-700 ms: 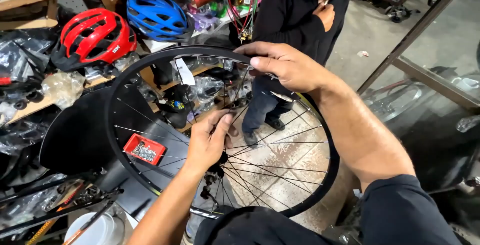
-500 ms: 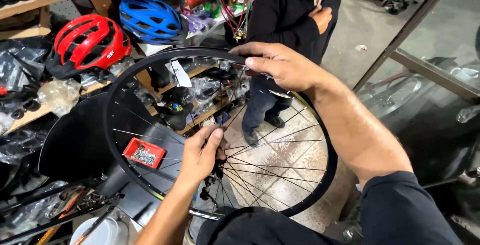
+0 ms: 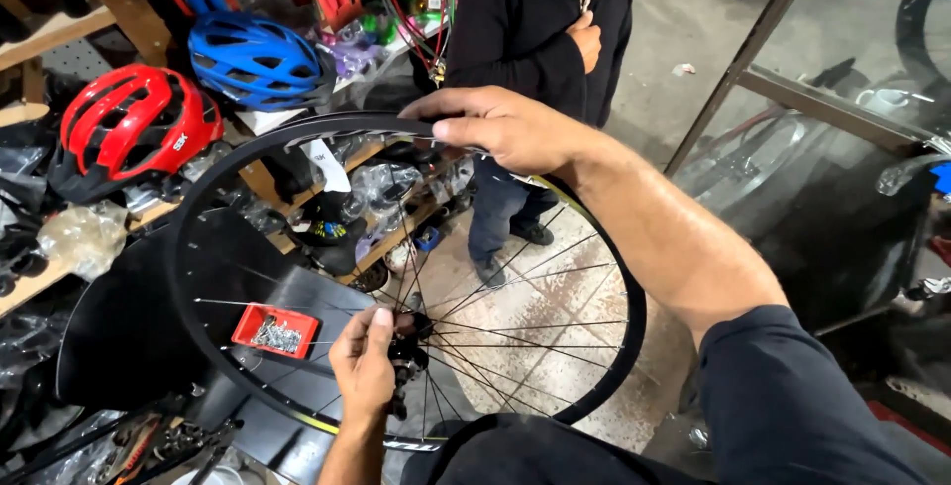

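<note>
Right hand (image 3: 510, 128): gripping the top of the black wheel rim (image 3: 287, 143), fingers curled.
Left hand (image 3: 365, 361): fingers pinching at the hub (image 3: 408, 351).
Nearby: red tray (image 3: 275, 330) sitting behind the spokes.

The wheel rim (image 3: 297, 138) under the right hand (image 3: 510, 128) looks like matt black metal, with thin, shiny metal spokes (image 3: 515, 331) running to the dark hub beside the left hand (image 3: 365, 361). Left of that hand sits a red plastic tray (image 3: 275, 330) of small bright metal parts. Beyond, the red helmet (image 3: 129, 123) and blue helmet (image 3: 258, 59) are glossy plastic on a raw wooden shelf (image 3: 40, 34).
</note>
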